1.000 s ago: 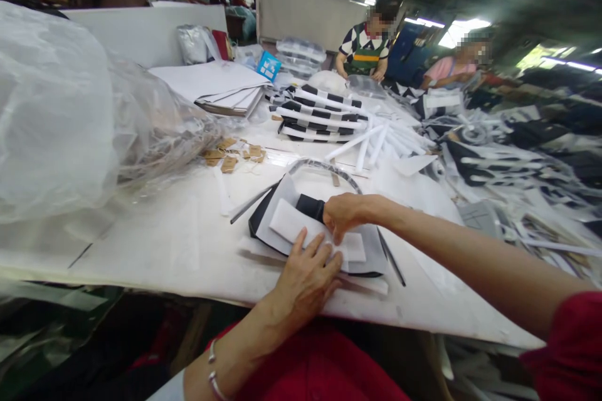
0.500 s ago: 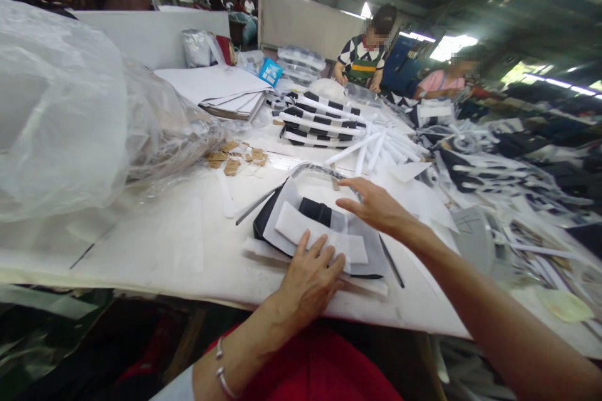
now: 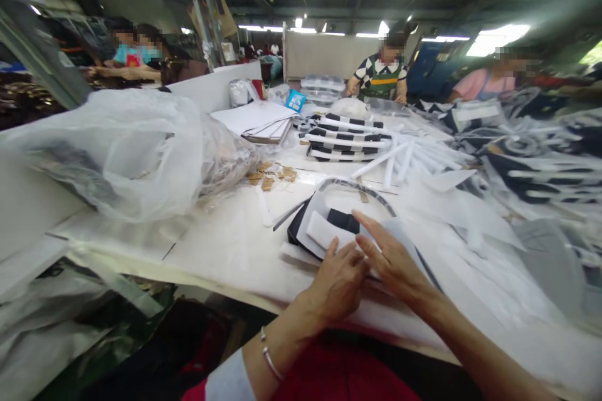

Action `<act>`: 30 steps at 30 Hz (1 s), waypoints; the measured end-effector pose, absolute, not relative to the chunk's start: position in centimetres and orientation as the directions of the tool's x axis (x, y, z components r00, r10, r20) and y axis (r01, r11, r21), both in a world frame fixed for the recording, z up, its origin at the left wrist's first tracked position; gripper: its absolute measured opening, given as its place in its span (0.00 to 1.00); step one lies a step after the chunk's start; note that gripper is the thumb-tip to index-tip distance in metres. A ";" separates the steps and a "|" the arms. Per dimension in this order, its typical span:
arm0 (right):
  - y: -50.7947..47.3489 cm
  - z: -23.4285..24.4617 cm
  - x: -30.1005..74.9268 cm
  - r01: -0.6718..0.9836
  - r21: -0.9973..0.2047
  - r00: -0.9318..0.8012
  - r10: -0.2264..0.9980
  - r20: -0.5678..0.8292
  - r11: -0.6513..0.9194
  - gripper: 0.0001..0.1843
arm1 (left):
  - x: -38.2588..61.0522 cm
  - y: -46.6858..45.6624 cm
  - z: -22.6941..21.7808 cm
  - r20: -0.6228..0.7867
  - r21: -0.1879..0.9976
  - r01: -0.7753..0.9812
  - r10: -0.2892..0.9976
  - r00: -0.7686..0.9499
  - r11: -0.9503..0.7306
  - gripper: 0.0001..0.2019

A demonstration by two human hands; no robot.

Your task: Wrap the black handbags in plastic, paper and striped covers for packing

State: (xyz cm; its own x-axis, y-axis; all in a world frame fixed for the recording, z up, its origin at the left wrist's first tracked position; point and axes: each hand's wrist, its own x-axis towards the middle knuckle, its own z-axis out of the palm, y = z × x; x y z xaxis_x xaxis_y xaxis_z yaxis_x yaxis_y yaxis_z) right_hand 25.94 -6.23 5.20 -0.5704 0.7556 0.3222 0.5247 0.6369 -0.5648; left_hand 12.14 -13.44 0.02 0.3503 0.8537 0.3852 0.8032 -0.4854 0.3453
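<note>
A right hand, raised away half a second ago, is back at the black band, beside the left hand, apparently making the work two-handed again. Its grip is parted, with nothing visibly held; the left's loosely spread fingers rest on a white padding strip, unclasped, atop a black bag near the front edge of the bench.

The workpiece lies on the table, right of the sack.
</note>
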 end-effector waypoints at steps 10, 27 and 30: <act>-7.2 -0.7 26.0 0.461 -0.270 -0.693 0.533 0.485 0.845 0.25 | 4.1 -12.2 5.7 0.443 0.069 0.892 0.815 0.375 -0.447 0.17; -7.9 1.5 25.5 0.392 -0.086 -0.816 0.389 0.428 0.916 0.31 | 2.8 -14.1 0.6 0.419 0.116 0.860 0.810 0.411 -0.496 0.29; -8.6 0.0 24.3 0.436 -0.067 -0.783 0.415 0.464 0.898 0.26 | 2.5 -13.6 -1.5 0.526 0.132 0.850 0.763 0.376 -0.509 0.20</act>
